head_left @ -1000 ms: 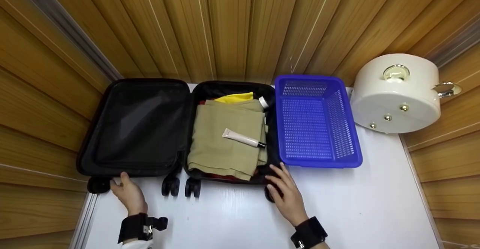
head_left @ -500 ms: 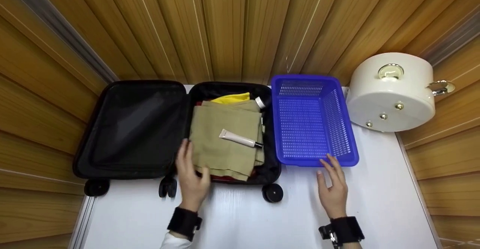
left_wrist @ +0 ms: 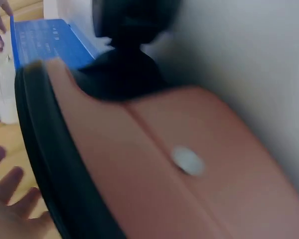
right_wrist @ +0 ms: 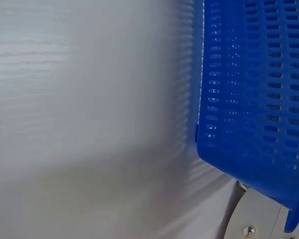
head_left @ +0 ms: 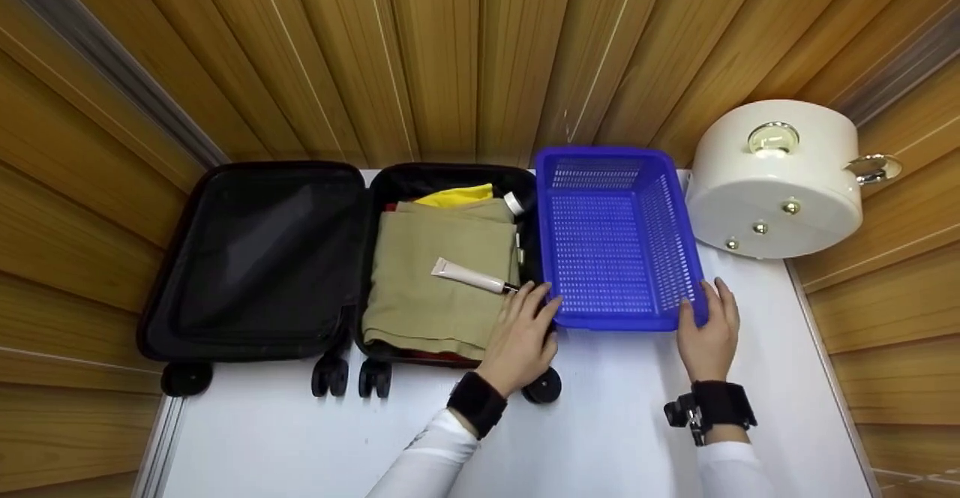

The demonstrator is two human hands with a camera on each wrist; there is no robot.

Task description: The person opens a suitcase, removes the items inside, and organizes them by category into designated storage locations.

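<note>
My left hand (head_left: 517, 337) reaches over the front right corner of an open suitcase (head_left: 262, 273), its fingertips at the left rim of a blue plastic basket (head_left: 615, 323). In the left wrist view its spread fingers show beside the suitcase's pink outer shell (left_wrist: 139, 169). My right hand (head_left: 706, 340) holds the basket's front right corner, the rim between thumb and fingers. The right wrist view shows the basket's slotted wall (right_wrist: 249, 164) but not the hand's grip. Folded khaki clothing (head_left: 435, 288) lies in the suitcase, with a pale tube (head_left: 472, 275) on top, its black cap near my left fingers.
Yellow cloth (head_left: 454, 196) and a white-capped item (head_left: 514, 203) lie at the back of the suitcase. A white round case (head_left: 780, 183) with gold-coloured feet stands right of the basket. Wood-look panels (head_left: 442, 55) enclose the white table (head_left: 600, 423).
My left hand has gone from the suitcase lid across to the basket's left rim. My right hand has moved from the suitcase corner to the basket's front right corner.
</note>
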